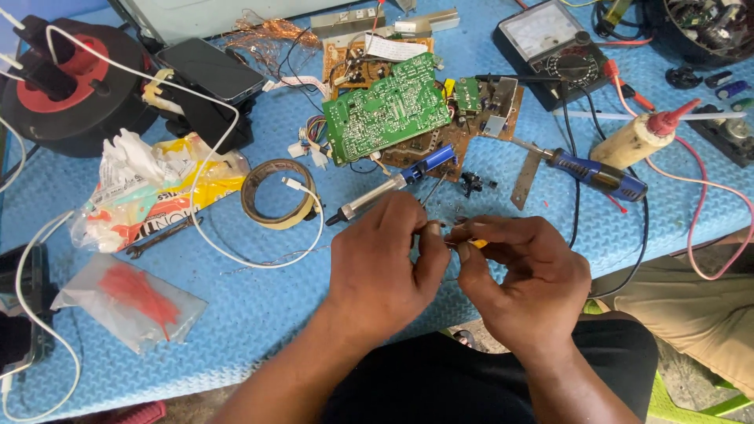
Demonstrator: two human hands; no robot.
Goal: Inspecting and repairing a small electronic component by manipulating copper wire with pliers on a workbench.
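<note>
Both hands meet over the near edge of the blue mat [259, 306]. Left hand [385, 255] is curled, thumb & fingertips pinched on a tiny part [437, 228] at the centre; too small to tell what it is. Right hand [518, 275] is also closed in a pinch, gripping a small yellow bit [478, 243] that shows just past its thumb, tip to tip w/ the left. Fingertips of the two hands touch or nearly so. Just beyond the left hand lies a desoldering pump [393, 184], silver barrel, blue end, angled toward the boards. Behind it a green circuit board [385, 106] sits tilted on top of a brown board [471, 118]. Right of the hands, a blue-handled soldering iron [597, 174] lies on the mat, its black cord running down past the right wrist. Farther right: a glue bottle [640, 137] w/ red nozzle, on its side. Top right, an analog multimeter [550, 47]. Left of the hands: a tape roll [276, 192], w/ a white cable [236, 251] looping around it. Further left, a crumpled snack bag [149, 192], a small spanner [161, 238], & a clear bag w/ red bits [129, 302]. Top left, a black & red reel [75, 78] & a phone [210, 71] on a stand.
</note>
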